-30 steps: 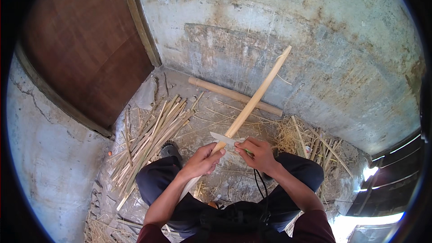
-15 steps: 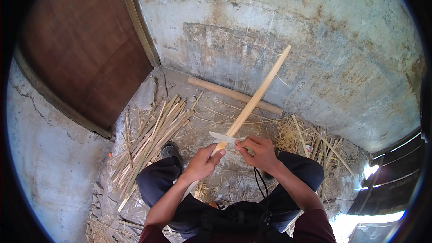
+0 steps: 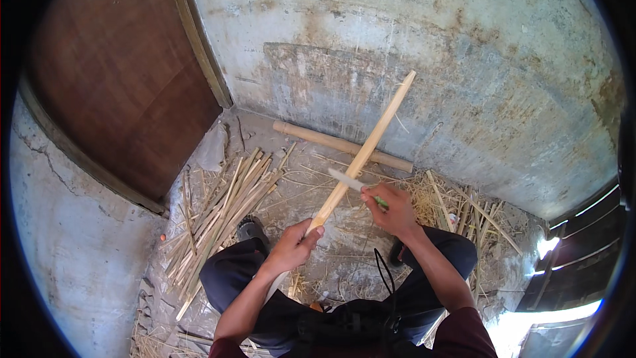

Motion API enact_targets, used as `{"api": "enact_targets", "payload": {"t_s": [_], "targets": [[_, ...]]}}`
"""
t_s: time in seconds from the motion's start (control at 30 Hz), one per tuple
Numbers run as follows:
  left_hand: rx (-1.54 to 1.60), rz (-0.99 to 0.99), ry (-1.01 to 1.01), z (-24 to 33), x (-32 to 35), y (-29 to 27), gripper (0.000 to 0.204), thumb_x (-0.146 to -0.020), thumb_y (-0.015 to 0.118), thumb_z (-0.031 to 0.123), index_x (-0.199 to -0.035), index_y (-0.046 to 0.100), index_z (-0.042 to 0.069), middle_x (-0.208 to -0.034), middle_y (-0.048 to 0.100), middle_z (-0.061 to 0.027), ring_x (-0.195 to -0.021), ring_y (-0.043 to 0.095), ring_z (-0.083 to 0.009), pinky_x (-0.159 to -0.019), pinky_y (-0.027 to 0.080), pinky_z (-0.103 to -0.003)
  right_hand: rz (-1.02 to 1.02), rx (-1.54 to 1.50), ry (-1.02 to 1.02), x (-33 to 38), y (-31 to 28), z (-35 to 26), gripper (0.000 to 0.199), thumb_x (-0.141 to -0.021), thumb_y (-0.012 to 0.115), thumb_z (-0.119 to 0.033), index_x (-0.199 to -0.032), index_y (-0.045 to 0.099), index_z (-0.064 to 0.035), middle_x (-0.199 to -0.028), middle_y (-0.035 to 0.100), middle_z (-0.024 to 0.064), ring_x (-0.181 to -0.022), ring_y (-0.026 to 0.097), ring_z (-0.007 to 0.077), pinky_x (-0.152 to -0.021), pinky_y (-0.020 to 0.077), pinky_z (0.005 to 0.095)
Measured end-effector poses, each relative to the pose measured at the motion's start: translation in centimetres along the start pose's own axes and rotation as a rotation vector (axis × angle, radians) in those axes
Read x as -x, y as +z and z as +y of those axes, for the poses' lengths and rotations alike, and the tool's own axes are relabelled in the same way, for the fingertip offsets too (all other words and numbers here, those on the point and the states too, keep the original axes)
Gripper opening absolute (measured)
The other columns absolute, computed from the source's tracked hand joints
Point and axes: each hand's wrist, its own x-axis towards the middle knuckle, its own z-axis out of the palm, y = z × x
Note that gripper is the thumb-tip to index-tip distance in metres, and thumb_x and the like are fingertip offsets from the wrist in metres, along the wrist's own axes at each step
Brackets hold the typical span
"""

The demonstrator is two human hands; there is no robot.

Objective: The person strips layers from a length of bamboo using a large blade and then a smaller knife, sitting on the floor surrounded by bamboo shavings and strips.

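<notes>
My left hand (image 3: 293, 248) is closed round the near end of a long pale bamboo strip (image 3: 376, 134), which slants up and away to the right. A thin curled shaving hangs near the strip's far end. In my right hand (image 3: 392, 208) is a knife (image 3: 347, 179) with a green handle, most of which my fingers cover. Its blade lies across the strip, near the middle of its length.
A bundle of split bamboo sticks (image 3: 222, 222) lies on the floor at left. Along the wall rests a round bamboo pole (image 3: 331, 141). Shavings (image 3: 429, 202) and more sticks (image 3: 472, 225) are heaped at right. A brown door (image 3: 122, 59) stands at left.
The knife in my right hand has moved away from my left hand, farther up the bamboo strip. The strip's far end has shifted slightly left.
</notes>
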Motion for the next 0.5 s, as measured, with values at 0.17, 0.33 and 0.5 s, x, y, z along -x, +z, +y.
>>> {"api": "enact_targets", "payload": {"t_s": [0.17, 0.33, 0.5], "targets": [[-0.049, -0.001, 0.062, 0.1, 0.3, 0.3, 0.034, -0.110, 0.059, 0.033, -0.101, 0.063, 0.001, -0.069, 0.058, -0.0027, -0.059, 0.055, -0.0111, -0.057, 0.045, -0.034, -0.018, -0.032, -0.005, -0.3, -0.4, 0.0, 0.006, -0.093, 0.077, -0.008, -0.097, 0.073, -0.0054, -0.090, 0.075, 0.0108, -0.075, 0.074, 0.0286, -0.061, 0.0549, 0.0355], [0.023, -0.048, 0.040, 0.4, 0.9, 0.3, 0.031, -0.111, 0.058, 0.032, -0.102, 0.061, 0.003, -0.070, 0.051, 0.0026, -0.056, 0.048, -0.0061, -0.050, 0.040, -0.027, 0.039, -0.099, -0.028, -1.0, -1.6, 1.2, 0.006, -0.091, 0.078, -0.002, -0.096, 0.074, -0.0014, -0.088, 0.076, 0.0131, -0.076, 0.075, 0.0240, -0.065, 0.0552, 0.0331], [-0.030, -0.060, 0.071, -0.4, 1.5, 0.4, 0.031, -0.111, 0.058, 0.033, -0.102, 0.060, 0.003, -0.071, 0.052, 0.0026, -0.057, 0.048, -0.0062, -0.050, 0.040, -0.027, 0.089, -0.048, 0.026, -1.1, -2.6, 3.1, 0.006, -0.092, 0.078, -0.006, -0.094, 0.073, -0.0030, -0.091, 0.076, 0.0129, -0.078, 0.075, 0.0281, -0.064, 0.0553, 0.0360]]}}
